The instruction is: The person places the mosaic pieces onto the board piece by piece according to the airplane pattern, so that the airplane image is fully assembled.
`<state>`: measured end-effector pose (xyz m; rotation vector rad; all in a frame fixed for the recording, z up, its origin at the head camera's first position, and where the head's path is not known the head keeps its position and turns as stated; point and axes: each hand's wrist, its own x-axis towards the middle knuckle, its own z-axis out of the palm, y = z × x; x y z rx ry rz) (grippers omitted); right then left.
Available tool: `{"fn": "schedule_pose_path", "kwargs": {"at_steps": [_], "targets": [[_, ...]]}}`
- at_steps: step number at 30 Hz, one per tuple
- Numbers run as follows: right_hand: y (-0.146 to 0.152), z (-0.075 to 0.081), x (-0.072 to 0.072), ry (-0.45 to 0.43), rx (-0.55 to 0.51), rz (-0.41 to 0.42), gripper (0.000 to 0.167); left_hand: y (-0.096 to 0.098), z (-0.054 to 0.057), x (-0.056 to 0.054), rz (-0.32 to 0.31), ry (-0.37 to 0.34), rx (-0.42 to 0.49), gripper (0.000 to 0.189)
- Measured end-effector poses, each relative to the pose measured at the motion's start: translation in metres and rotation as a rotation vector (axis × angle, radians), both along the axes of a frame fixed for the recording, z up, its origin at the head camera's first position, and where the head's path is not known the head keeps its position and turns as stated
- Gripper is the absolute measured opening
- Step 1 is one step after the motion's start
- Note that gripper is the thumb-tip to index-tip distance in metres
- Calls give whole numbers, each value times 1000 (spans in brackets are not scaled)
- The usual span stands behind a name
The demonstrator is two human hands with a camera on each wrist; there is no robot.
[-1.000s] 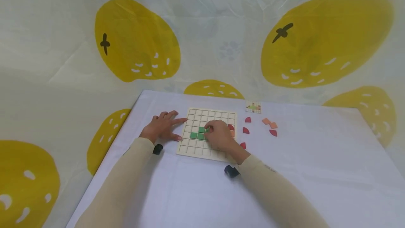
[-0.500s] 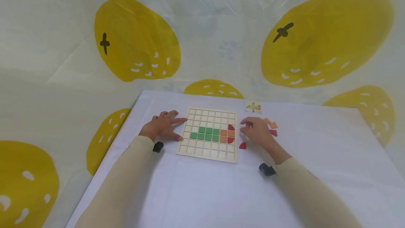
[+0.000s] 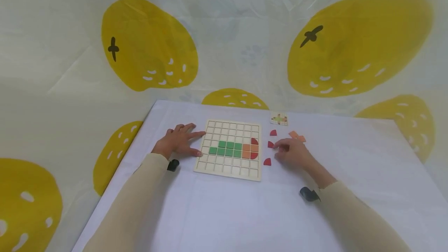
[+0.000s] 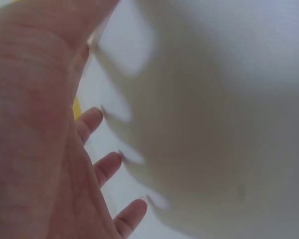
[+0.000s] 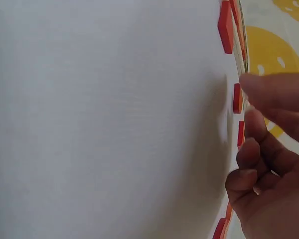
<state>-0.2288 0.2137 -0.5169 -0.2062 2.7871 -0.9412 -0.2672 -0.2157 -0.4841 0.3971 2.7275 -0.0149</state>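
A square cream grid board (image 3: 229,170) lies on the table with green square tiles (image 3: 229,152), orange square tiles (image 3: 246,151) and red quarter-circle pieces (image 3: 254,156) set in its cells. My left hand (image 3: 178,141) rests flat at the board's left edge, fingers spread, with index finger and thumb touching it. Beyond the board's right side, my right hand (image 3: 292,153) hovers with loosely bent fingers and nothing between them. Its fingertips are right beside a loose red quarter-circle piece (image 3: 270,144), which also shows near the fingertips in the right wrist view.
More loose red quarter-circle pieces (image 3: 273,132) lie right of the board, one of them (image 3: 267,161) nearer me. Orange square tiles (image 3: 293,134) lie behind my right hand. A small patterned card (image 3: 279,118) lies at the table's back edge, before a fruit-printed curtain (image 3: 241,49).
My right hand has left the green tiles on the board and moved right to the loose red pieces, uncovering the tiles. The left hand stays at the board's edge.
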Motion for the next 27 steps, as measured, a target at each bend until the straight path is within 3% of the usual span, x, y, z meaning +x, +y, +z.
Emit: {"fn": "schedule_pose_path", "kwargs": {"at_steps": [4, 11, 20, 27], "targets": [[-3, 0, 8, -49, -5, 62, 32, 1, 0, 1, 3, 13, -13, 90], [-7, -2, 13, -38, -3, 123, 34, 2, -2, 2, 12, 20, -17, 91], [-18, 2, 16, -22, 14, 116, 36, -3, -2, 3, 15, 19, -9, 90], [-23, 5, 17, -45, 36, 87, 25, -1, -3, 3, 6, 29, 10, 89]]}}
